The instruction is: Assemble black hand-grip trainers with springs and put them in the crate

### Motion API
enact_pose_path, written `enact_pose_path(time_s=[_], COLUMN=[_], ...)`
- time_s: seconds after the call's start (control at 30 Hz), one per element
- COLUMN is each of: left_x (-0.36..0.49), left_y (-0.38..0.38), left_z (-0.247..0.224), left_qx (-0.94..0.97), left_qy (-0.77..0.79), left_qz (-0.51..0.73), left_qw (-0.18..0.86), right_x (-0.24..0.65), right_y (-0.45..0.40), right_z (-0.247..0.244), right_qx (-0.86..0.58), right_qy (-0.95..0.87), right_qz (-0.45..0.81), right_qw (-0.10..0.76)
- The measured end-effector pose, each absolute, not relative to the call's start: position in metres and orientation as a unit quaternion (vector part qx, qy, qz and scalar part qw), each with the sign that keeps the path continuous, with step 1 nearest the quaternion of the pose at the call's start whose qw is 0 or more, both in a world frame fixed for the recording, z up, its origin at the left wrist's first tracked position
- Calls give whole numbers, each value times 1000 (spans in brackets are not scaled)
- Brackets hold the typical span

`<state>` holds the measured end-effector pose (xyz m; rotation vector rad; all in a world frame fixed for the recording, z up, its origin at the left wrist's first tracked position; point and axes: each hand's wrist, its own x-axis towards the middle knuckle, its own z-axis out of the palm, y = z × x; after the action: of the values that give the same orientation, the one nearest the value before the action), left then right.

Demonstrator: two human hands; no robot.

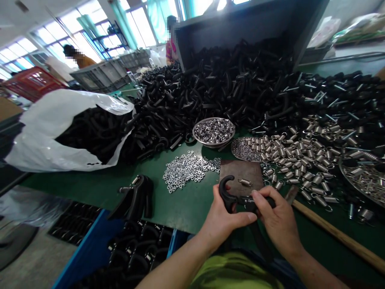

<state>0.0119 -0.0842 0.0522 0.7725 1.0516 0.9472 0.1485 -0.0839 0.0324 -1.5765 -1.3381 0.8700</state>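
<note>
Daylight from tall windows (141, 26) falls across a workshop where 2 co-workers stand beyond a workbench with a smooth green top (174, 210). Loose black curved parts (207, 94) are heaped across its far side.

Near the bench's front edge, a glossy black plastic piece with a hooked end and white lettering (245, 205) is held up between 2 bare hands. The left hand (222, 218) cradles the hooked end, its thumb stretched along beneath the lettering. The right hand (278, 216) pinches the body beside the lettering between thumb and fingers; whether something small sits under those fingertips, I cannot tell.

Just beyond the hands, 1 silver coiled metal spring (245, 182) lies on a square brown plate (230, 170). Shiny silver hexagonal nuts (186, 170) spread to the left, and a wooden-handled hammer (337, 233) rests to the right.

To do this well, I would let the left palm carry the weight and brace the hook, leaving the right fingertips free for light, square pressure. Tilting the lettered face toward the eyes should help; squeezing too hard could twist the piece and spoil alignment.
</note>
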Motion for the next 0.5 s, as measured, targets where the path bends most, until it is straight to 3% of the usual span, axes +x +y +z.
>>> enact_pose_path(time_s=[0.23, 0.4, 0.5], left_x=[11, 1, -14], left_y=[-85, -81, -76], left_z=[43, 36, 33], left_qx=[394, 352, 376], left_qy=[491, 521, 543], left_qz=[398, 349, 364], left_qw=[667, 695, 657], right_x=[147, 159, 170], right_y=[-85, -65, -42], right_z=[32, 34, 25], right_qx=[-601, -515, -529], right_qy=[-603, -691, -740], right_qz=[338, 408, 311], right_qw=[403, 300, 275])
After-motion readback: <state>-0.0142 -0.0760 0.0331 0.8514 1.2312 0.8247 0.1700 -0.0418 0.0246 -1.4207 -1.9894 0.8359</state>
